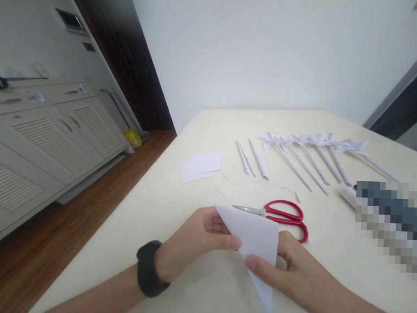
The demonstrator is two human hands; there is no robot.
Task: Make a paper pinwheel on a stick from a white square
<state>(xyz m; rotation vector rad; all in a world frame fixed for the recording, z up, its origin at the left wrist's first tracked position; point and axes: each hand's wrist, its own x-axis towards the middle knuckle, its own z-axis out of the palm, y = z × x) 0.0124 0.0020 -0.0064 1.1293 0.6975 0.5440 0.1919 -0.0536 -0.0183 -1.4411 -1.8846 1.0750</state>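
A white sheet of paper folded into a triangle [252, 233] is held up between my two hands over the near part of the table. My left hand [205, 236], with a black band on its wrist, pinches the slanted edge, thumb in front and fingers behind. On the other side, my right hand [287, 264] grips the lower part, its thumb on the front face and its other fingers partly hidden behind the paper. Just beyond the paper lie scissors [285, 214] with red handles, their blades partly covered by its top edge.
Two white paper pieces [201, 166] lie at the left. Rolled paper sticks [258, 158] rest near the middle, and several paper pinwheels [318, 142] on sticks lie behind right. Thin scraps [231, 179] are scattered between. A blurred-out object [391, 222] sits at the right edge.
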